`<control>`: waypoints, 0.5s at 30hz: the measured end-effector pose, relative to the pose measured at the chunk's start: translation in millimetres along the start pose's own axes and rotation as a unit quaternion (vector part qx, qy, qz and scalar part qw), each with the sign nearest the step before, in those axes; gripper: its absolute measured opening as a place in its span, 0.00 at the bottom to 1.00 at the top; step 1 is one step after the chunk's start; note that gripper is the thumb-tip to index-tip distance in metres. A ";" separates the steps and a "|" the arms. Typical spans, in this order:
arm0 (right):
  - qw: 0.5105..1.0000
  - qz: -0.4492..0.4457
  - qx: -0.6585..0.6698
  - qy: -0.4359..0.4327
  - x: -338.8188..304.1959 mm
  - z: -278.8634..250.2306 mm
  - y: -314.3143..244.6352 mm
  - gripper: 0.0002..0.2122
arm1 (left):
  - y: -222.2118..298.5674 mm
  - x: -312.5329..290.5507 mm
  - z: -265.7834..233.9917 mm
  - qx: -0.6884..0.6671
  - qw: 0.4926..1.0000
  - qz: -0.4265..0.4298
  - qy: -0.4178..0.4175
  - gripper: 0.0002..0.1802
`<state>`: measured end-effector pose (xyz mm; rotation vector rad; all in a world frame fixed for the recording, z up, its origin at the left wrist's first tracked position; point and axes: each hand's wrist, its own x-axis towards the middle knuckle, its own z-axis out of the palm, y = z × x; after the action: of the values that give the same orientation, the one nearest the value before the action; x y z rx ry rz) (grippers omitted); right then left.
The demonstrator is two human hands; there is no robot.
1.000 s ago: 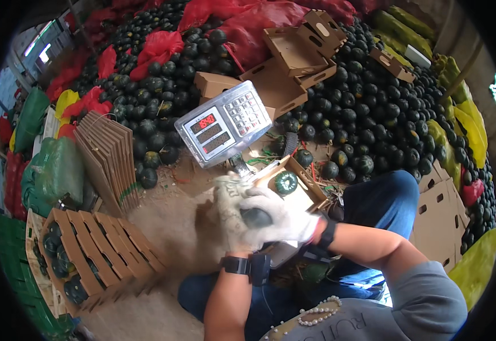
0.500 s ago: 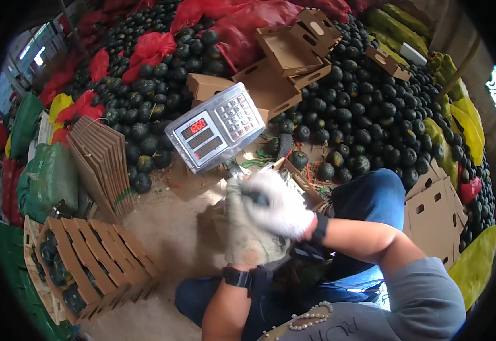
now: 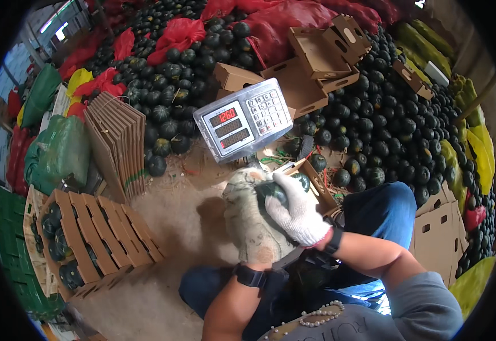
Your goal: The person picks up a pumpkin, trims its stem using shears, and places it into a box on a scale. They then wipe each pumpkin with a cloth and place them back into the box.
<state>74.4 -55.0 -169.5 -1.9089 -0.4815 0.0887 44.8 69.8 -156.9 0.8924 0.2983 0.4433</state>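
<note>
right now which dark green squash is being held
The squash between the left hand and right hand; the one just beyond lies in the cardboard tray.

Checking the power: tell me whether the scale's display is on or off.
On: red digits glow on the scale's display.

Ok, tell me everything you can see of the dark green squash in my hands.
The squash looks rounded and dark green, with a smooth-looking rind. It is held up between two gloved hands: the left hand lies against its left side, the right hand grips it from the right. They hide much of it, so I can't tell its tilt.
</note>
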 end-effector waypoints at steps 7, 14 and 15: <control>0.883 0.209 0.414 -0.071 -8.1 7.0 6.6 0.29 | -20.4 22.6 -40.5 0.153 0.975 -0.049 -0.156 0.25; 0.980 -0.089 -0.070 -0.162 0.6 -13.7 -20.9 0.26 | -3.9 17.9 -40.3 0.102 0.985 -0.064 -0.125 0.19; 0.979 -0.016 0.124 -0.163 -4.0 -5.6 -8.2 0.27 | 0.7 20.4 -37.2 0.102 0.976 -0.086 -0.174 0.21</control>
<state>70.0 -58.9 -160.5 -1.6459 -0.6878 0.4254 46.4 105.5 -179.9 1.1159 0.0967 0.0916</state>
